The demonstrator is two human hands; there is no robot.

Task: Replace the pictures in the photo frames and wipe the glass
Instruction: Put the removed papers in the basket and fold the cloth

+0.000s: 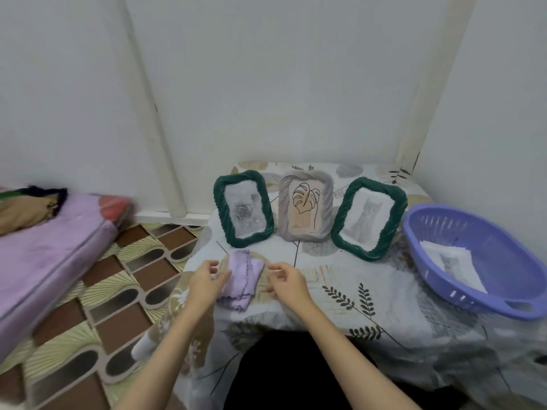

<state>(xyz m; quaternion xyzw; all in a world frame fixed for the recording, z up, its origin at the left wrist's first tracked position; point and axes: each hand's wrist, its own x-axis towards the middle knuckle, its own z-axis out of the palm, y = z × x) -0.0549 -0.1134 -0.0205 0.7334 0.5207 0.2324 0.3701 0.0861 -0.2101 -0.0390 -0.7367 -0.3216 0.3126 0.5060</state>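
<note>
While three frames stand upright at the counter's twelve o'clock side, I see my left grip with loosely curled fingers touching the cloth's nine o'clock edge, holding nothing. My right grip hovers at its three o'clock, fingers relaxed, empty. Green frame, grey frame, second green frame. A basket at three o'clock holds prints.

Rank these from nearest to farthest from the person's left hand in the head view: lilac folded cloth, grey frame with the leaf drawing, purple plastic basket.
1. Lilac folded cloth, right beside the left hand.
2. Grey frame with the leaf drawing, standing behind, mid-table.
3. Purple plastic basket, far right of the table.
</note>
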